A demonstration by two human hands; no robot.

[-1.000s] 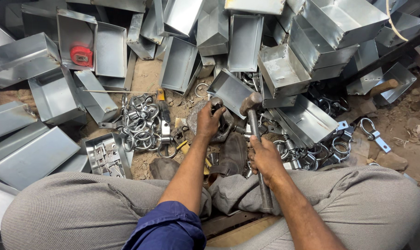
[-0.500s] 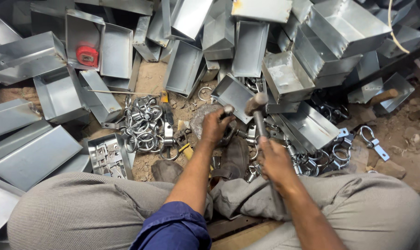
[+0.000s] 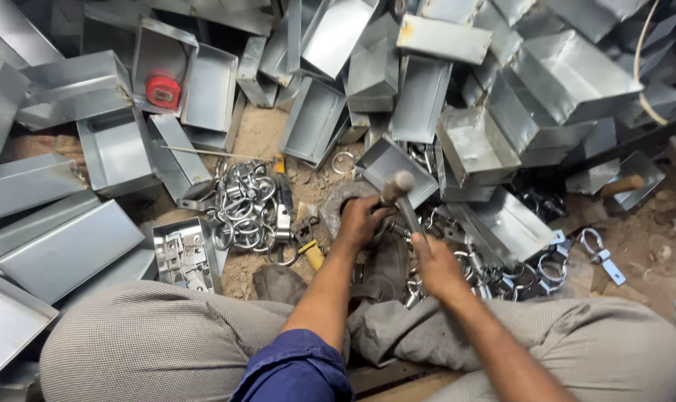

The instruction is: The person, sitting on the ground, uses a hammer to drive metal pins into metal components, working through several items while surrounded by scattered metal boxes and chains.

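On the dirt floor between the seated person's knees, the left hand pinches a small metal piece flat on a stone block while the right hand, wrapped around the hammer, holds its head raised just above it, beside the heap of steel rings.

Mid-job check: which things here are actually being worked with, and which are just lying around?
In use: hammer in right hand; small metal piece under left hand, mostly hidden.

Lying about: pile of metal rings, red tape measure, metal trays, second hammer's wooden handle.
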